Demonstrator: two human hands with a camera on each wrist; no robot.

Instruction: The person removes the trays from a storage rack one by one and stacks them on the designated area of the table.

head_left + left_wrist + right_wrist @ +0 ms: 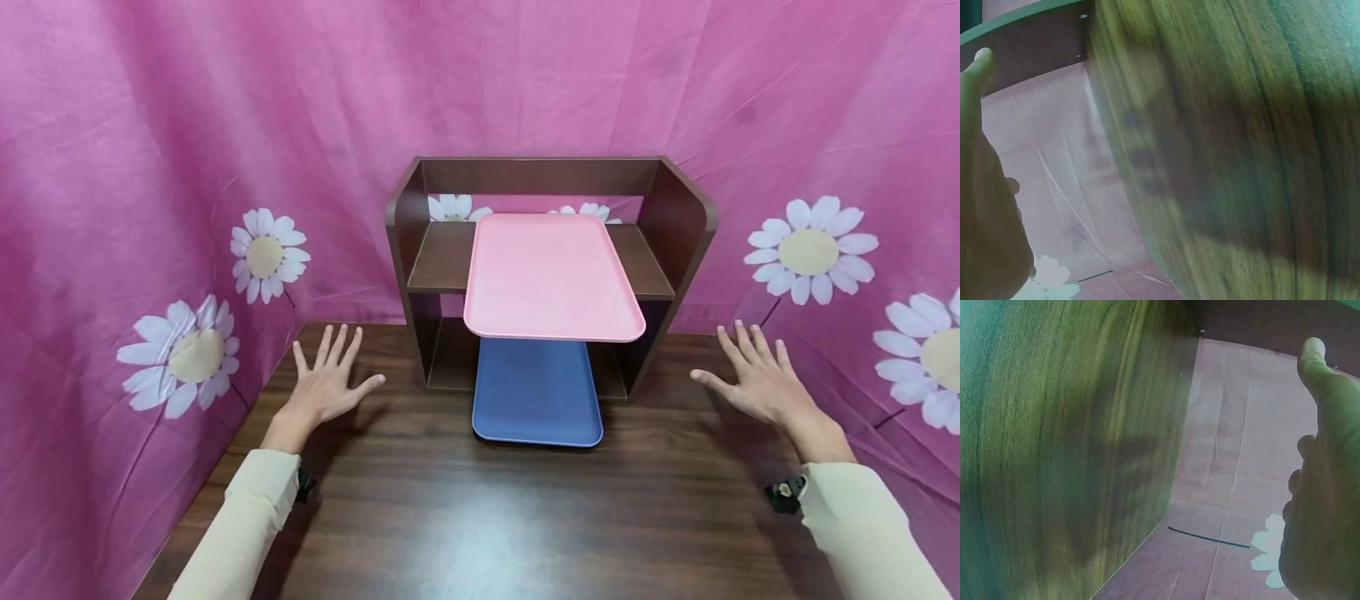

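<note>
Both hands (327,385) (753,382) spread flat, holding nothing, either side of shelf (678,218) — pink tray (551,279) looks light, stiff, slick — take its side rims.

The head view looks forward and down from above the bench (480,517), facing the shelf (547,275) at its far edge. Both wrist views sit close over the bench, sharing its wood grain and the pink cloth (1066,187) beside it.

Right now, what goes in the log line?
left hand: open, empty | right hand: open, empty | pink tray: on shelf | blue tray: underneath
</note>
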